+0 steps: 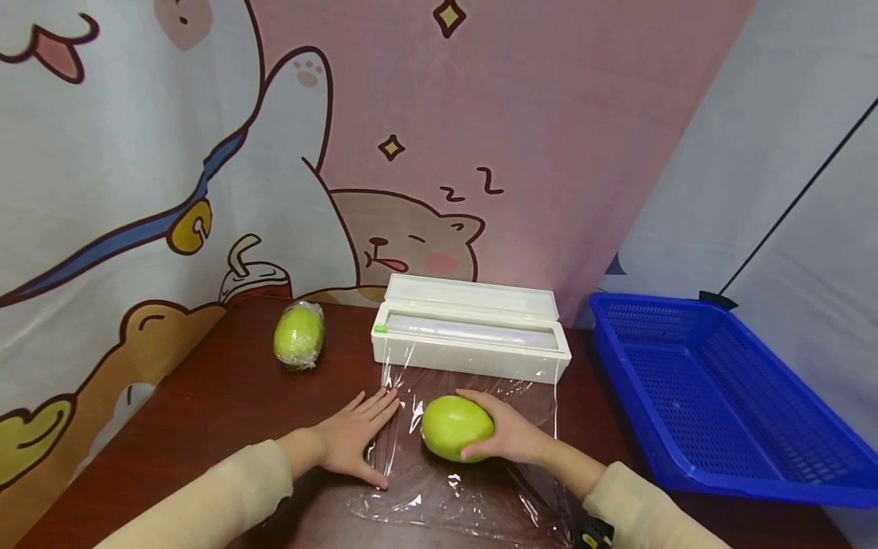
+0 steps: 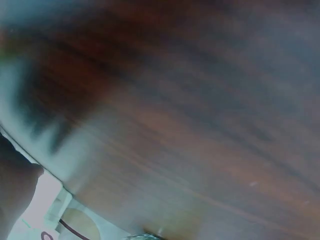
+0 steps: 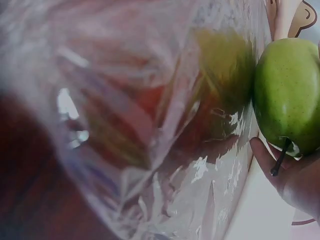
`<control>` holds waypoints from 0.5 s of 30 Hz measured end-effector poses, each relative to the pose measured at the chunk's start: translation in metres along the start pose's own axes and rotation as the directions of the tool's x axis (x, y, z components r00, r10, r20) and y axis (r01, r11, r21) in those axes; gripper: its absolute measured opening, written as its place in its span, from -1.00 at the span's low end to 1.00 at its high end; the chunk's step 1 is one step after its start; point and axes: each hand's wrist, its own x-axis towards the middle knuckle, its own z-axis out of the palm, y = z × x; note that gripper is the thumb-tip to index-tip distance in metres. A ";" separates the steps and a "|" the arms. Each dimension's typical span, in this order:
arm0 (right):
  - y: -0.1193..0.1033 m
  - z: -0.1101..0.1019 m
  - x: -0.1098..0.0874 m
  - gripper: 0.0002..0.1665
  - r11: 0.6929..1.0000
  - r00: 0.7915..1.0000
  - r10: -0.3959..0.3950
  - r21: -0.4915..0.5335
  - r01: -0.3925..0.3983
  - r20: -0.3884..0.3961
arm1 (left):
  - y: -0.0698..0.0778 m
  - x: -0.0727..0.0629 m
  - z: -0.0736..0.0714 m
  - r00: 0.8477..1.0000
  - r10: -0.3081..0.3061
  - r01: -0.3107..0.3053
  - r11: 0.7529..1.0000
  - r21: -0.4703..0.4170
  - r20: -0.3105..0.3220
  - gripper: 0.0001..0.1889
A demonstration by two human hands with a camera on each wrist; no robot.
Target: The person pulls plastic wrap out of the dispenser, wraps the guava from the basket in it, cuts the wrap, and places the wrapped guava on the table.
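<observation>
My right hand [image 1: 511,431] grips a green pear [image 1: 456,427], thumb and fingers curled round its right side. In the right wrist view, the pear [image 3: 287,95] shows its dark stem towards the palm. Beneath it, a clear sheet of cling film [image 1: 425,503] lies wrinkled over the table, running from a white cling film dispenser [image 1: 473,362]. My left hand [image 1: 350,438] rests flat with fingers spread at the sheet's left edge. The left wrist view is mostly blurred tabletop.
A film-wrapped green pear [image 1: 299,335] sits at the back left of the dark wooden table [image 1: 226,396]. The dispenser's lid [image 1: 473,296] stands raised. On the right is a blue plastic basket [image 1: 624,396]. A cartoon-printed cloth [image 1: 549,152] hangs behind.
</observation>
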 end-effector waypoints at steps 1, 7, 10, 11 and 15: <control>0.000 0.000 -0.001 0.13 1.000 1.000 0.000 -0.010 0.000 -0.002 | -0.001 -0.001 0.001 1.000 0.008 -0.008 1.000 -0.008 -0.014 0.22; -0.001 0.000 -0.004 0.11 0.999 1.000 0.005 -0.038 -0.005 -0.016 | -0.006 -0.006 0.001 0.992 0.043 -0.046 0.999 -0.020 -0.115 0.21; -0.001 0.001 -0.003 0.09 0.999 1.000 0.007 -0.039 -0.008 -0.018 | -0.008 -0.009 -0.002 0.986 0.047 -0.052 0.998 -0.031 -0.158 0.20; -0.001 0.001 -0.003 0.10 0.999 1.000 0.008 -0.042 -0.009 -0.019 | -0.008 -0.011 -0.003 0.985 0.043 -0.048 0.998 -0.026 -0.167 0.20; -0.004 -0.001 -0.004 0.12 0.998 0.999 -0.003 -0.061 0.000 -0.046 | -0.008 -0.018 -0.009 0.982 0.038 -0.041 0.999 -0.011 -0.186 0.19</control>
